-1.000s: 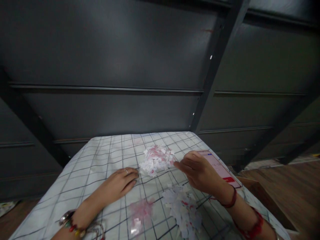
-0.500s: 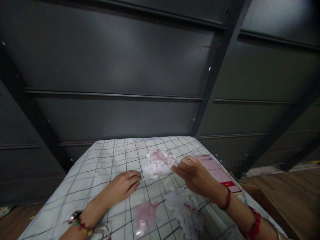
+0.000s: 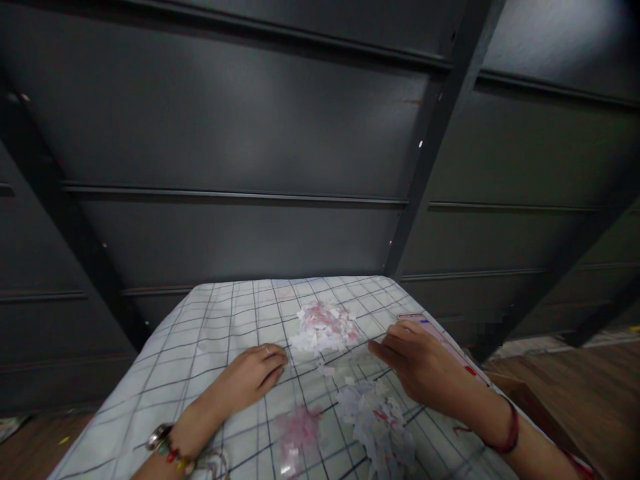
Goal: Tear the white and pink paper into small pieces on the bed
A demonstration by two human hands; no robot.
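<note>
My left hand (image 3: 257, 373) lies on the checked cloth with the fingers loosely bent and the thumb apart, left of a heap of small white and pink paper scraps (image 3: 325, 328). Just right of that heap is my right hand (image 3: 420, 363), its fingers curled and pressed together. Whatever is between those fingertips, if anything, does not show. Nearer to me lies a second pile of pale, larger scraps (image 3: 375, 420). A pink translucent bundle (image 3: 299, 430), like thin plastic, sits to its left. One white scrap (image 3: 327, 369) lies loose between the piles.
A white cloth with dark grid lines (image 3: 220, 320) covers the table. A phone with a lit pink screen (image 3: 440, 337) lies at the right edge, partly behind my right hand. Dark metal panels (image 3: 260, 240) rise behind the table. A brown cardboard box (image 3: 525, 400) stands right below.
My right hand has moved right, away from the far heap, and covers more of the phone. A few scraps now lie between the two piles. My left hand has stayed about where it was.
</note>
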